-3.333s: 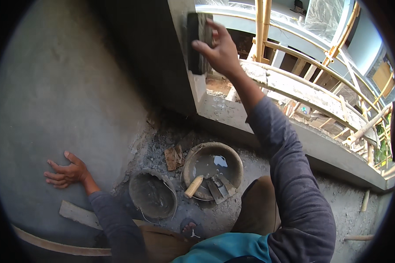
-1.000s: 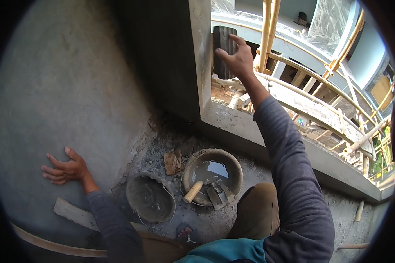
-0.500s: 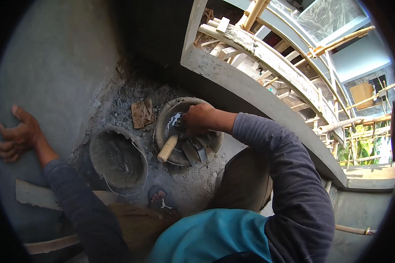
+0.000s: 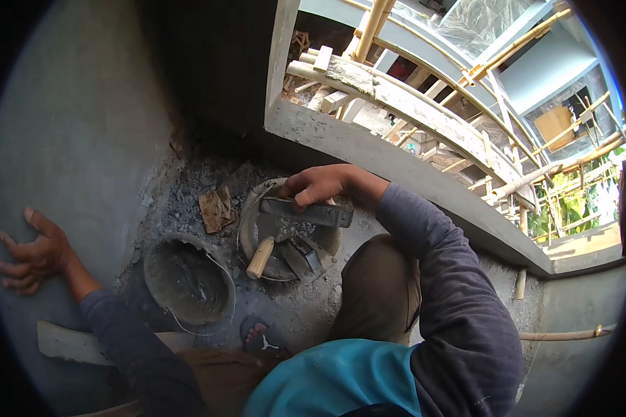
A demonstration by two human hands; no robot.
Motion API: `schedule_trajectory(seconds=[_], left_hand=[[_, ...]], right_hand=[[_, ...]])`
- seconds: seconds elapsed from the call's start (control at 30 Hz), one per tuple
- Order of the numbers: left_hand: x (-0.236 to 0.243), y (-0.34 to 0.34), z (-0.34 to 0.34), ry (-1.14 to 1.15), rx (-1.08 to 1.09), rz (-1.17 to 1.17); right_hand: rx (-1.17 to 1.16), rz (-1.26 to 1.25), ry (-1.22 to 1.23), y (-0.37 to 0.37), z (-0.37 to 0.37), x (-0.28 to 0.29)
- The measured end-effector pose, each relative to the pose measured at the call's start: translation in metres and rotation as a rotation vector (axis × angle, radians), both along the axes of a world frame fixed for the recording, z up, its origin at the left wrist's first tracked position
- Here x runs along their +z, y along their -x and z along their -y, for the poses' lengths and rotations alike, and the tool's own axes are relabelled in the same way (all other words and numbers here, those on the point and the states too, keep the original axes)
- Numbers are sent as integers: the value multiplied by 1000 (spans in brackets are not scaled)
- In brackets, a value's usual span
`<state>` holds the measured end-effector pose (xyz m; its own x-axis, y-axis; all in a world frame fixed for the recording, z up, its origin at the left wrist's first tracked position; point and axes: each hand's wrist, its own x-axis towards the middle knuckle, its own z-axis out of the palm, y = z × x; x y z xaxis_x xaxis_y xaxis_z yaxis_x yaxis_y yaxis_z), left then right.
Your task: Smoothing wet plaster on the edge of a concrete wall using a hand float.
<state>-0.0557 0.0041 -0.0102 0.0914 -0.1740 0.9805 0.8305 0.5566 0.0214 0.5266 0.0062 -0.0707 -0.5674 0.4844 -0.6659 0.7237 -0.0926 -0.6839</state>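
Observation:
My right hand (image 4: 318, 185) is closed over a long grey rectangular block (image 4: 306, 211), its thumb on the near side, just above a bucket (image 4: 245, 233) with water in it. A wooden-handled tool (image 4: 260, 258), probably a trowel, leans in that bucket, its head partly hidden. Beside the handle, grey metal pieces (image 4: 300, 258) rest at the near rim. On the left, my left hand (image 4: 38, 257) lies against the grey wall (image 4: 69, 153) with its fingers spread. A second bucket (image 4: 188, 281), coated inside with wet grey mortar, stands between my left arm and the water bucket.
Crumpled brown paper or card (image 4: 217, 208) lies on rubble by the wall's foot. A low concrete ledge (image 4: 396, 170) runs along the right, with bamboo scaffolding (image 4: 515, 42) beyond. A board (image 4: 76, 340) lies under my left forearm. My sandalled foot (image 4: 257, 332) is near the mortar bucket.
My right hand has come up from inside the water bucket with the grey block in it. My left hand stays at the wall. The view has shifted slightly.

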Motion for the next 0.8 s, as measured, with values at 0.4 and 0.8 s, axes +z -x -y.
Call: schedule_trajectory(seconds=[0.4, 0.8], left_hand=[[6, -3, -6, 0, 23, 15], [5, -3, 0, 35, 84, 24]], right_hand=[[-569, -759, 119, -22, 19, 4], [-56, -135, -742, -17, 24, -1]])
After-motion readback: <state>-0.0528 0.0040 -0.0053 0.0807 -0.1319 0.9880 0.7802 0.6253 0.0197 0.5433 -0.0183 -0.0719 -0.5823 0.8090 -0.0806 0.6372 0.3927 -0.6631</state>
